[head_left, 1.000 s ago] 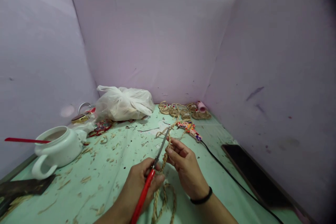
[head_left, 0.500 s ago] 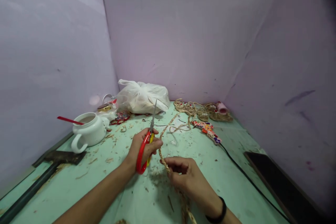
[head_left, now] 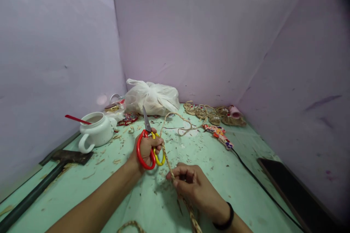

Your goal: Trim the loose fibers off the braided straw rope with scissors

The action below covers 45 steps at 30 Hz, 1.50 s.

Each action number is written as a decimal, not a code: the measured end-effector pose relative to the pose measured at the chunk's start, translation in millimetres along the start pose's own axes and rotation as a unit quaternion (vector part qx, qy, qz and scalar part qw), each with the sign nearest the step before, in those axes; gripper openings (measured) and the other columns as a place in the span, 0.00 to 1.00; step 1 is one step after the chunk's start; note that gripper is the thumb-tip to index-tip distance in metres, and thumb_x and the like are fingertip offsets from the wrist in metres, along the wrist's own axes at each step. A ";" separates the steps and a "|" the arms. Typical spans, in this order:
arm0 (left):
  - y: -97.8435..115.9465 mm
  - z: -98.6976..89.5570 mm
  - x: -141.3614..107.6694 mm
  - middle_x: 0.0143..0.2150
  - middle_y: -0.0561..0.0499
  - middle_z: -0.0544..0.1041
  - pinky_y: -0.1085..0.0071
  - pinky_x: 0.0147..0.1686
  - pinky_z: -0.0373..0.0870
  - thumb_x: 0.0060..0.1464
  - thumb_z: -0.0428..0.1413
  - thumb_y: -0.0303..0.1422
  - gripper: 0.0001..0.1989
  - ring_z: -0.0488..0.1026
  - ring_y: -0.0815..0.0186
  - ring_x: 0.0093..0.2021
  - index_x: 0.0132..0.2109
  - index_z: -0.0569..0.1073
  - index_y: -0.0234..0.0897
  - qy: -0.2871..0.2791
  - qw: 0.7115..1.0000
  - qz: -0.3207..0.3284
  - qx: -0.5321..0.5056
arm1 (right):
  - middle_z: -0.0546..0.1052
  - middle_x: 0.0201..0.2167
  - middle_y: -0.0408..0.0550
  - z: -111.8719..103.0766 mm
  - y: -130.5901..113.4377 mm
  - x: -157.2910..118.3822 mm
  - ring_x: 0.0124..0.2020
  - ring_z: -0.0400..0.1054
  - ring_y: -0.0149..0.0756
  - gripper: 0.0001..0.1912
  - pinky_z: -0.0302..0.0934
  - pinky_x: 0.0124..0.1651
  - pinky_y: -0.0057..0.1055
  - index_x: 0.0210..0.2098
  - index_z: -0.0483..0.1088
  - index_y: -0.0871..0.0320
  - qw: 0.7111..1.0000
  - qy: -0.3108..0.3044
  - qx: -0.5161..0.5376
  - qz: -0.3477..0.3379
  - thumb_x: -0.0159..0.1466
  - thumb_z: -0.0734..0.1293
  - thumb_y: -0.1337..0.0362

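A pair of scissors (head_left: 147, 125) with one red and one yellow handle rests in my left hand (head_left: 146, 147), blades pointing away from me. The same hand pinches a braided straw cord (head_left: 167, 157) between thumb and fingertips. Closer to me, my right hand (head_left: 191, 182) is closed on that cord, thumb against fingers; a black band circles the wrist. Beyond my left hand the cord loops over the table toward the back right. Its near end hangs below my right hand and runs out of view at the bottom edge.
At left stand a white enamel pot (head_left: 97, 134) with a red stick in it and a hammer (head_left: 65, 157). A white plastic bag (head_left: 153, 98) lies at the back. Coiled straw pieces (head_left: 214, 116), a flower-patterned corded tool (head_left: 218, 134) and a black phone-like slab (head_left: 290, 189) are at right.
My left hand has moved slightly left and up, and the scissors have turned so both handles show. The far cord now bends in a loop. A cord coil shows at the bottom edge.
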<state>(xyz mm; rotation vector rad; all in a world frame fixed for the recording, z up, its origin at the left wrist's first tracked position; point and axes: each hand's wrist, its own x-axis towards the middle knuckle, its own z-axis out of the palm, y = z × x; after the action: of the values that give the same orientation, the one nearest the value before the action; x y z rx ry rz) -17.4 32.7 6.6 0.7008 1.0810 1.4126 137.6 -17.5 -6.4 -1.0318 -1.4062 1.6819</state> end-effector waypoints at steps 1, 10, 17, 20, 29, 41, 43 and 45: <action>-0.8 -1.2 2.1 0.17 0.59 0.67 0.84 0.12 0.55 0.32 0.57 0.24 0.20 0.62 0.76 0.14 0.36 0.60 0.37 0.002 1.000 0.008 0.002 | 0.64 0.16 0.39 -0.7 -0.8 0.4 0.17 0.54 0.23 0.07 0.48 0.20 0.22 0.26 0.74 0.60 1.000 0.006 0.022 0.008 0.46 0.68 0.65; -3.4 -0.8 11.4 0.16 0.60 0.67 0.81 0.12 0.58 0.31 0.60 0.25 0.20 0.63 0.74 0.15 0.34 0.60 0.37 0.017 0.997 0.071 0.032 | 0.68 0.19 0.39 -11.3 -0.7 2.0 0.19 0.60 0.22 0.16 0.56 0.24 0.22 0.31 0.75 0.61 0.988 0.002 0.145 0.047 0.43 0.73 0.60; -9.3 -2.5 14.9 0.16 0.60 0.67 0.80 0.13 0.59 0.33 0.59 0.25 0.19 0.63 0.74 0.15 0.35 0.61 0.37 0.018 0.997 0.065 0.047 | 0.69 0.20 0.39 -12.5 0.4 5.7 0.18 0.60 0.22 0.17 0.57 0.24 0.22 0.30 0.75 0.60 0.986 0.013 0.150 0.067 0.42 0.74 0.59; -9.5 -3.9 16.0 0.17 0.60 0.67 0.81 0.14 0.59 0.33 0.59 0.26 0.19 0.64 0.74 0.15 0.35 0.61 0.37 0.015 0.997 0.056 0.048 | 0.69 0.22 0.40 -13.2 0.6 6.9 0.19 0.60 0.22 0.18 0.58 0.25 0.22 0.31 0.75 0.60 0.986 0.015 0.151 0.074 0.42 0.74 0.60; -9.5 1.6 -2.4 0.17 0.61 0.67 0.81 0.12 0.57 0.37 0.58 0.27 0.17 0.62 0.75 0.14 0.35 0.61 0.38 -0.036 0.996 0.066 0.056 | 0.73 0.25 0.44 -18.1 -2.4 4.0 0.25 0.65 0.27 0.16 0.57 0.29 0.23 0.33 0.74 0.61 0.986 -0.037 0.146 0.069 0.46 0.72 0.60; -25.1 13.1 -20.3 0.20 0.61 0.67 0.78 0.14 0.61 0.41 0.57 0.29 0.14 0.63 0.74 0.15 0.35 0.60 0.39 -0.052 0.983 0.114 0.135 | 0.72 0.20 0.43 -15.2 -5.0 3.4 0.18 0.63 0.26 0.19 0.56 0.24 0.25 0.30 0.72 0.62 0.984 0.027 0.152 0.086 0.39 0.75 0.62; -25.9 13.3 -16.8 0.20 0.61 0.66 0.78 0.14 0.61 0.40 0.57 0.29 0.15 0.63 0.74 0.16 0.36 0.60 0.40 -0.054 0.985 0.104 0.129 | 0.71 0.17 0.42 -14.3 -6.1 4.4 0.17 0.62 0.25 0.17 0.54 0.23 0.23 0.27 0.72 0.63 0.985 0.052 0.143 0.087 0.38 0.75 0.63; -26.4 12.1 -12.3 0.19 0.61 0.65 0.78 0.13 0.59 0.41 0.57 0.29 0.15 0.62 0.74 0.15 0.36 0.60 0.40 -0.064 0.986 0.085 0.128 | 0.71 0.16 0.42 -13.3 -7.7 4.5 0.17 0.61 0.24 0.15 0.54 0.22 0.23 0.25 0.73 0.64 0.983 0.065 0.149 0.086 0.38 0.75 0.64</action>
<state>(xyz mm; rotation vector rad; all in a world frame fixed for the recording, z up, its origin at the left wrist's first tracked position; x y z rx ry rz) 6.5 20.8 -10.3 1.0775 1.1323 1.3636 147.9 -6.6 -0.7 -1.0916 -0.9693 1.8453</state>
